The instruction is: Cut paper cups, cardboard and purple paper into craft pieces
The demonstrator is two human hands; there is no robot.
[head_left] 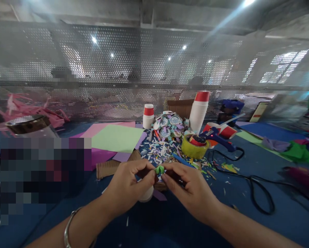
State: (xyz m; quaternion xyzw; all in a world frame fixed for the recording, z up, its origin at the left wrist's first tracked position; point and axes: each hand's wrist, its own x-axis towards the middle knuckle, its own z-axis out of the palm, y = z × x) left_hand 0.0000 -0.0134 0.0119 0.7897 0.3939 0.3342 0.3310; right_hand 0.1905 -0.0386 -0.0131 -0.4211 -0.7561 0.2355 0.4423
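Between my fingertips is a small crumpled piece of green paper, lifted over the blue-covered table. My left hand pinches its left side with thumb and forefinger. On the other side, the fingers of my right hand are closed on it too. A white round object, perhaps a paper cup, shows partly from behind my left hand. Just beyond the hands lie many white and purple paper scraps and a blue pen-like stick.
A blue glue gun rests by a yellow tape roll, its black cord looping right. Paper cup stacks flank a pile of decorated paper discs. Green sheets and cardboard lie left. A perforated screen stands behind.
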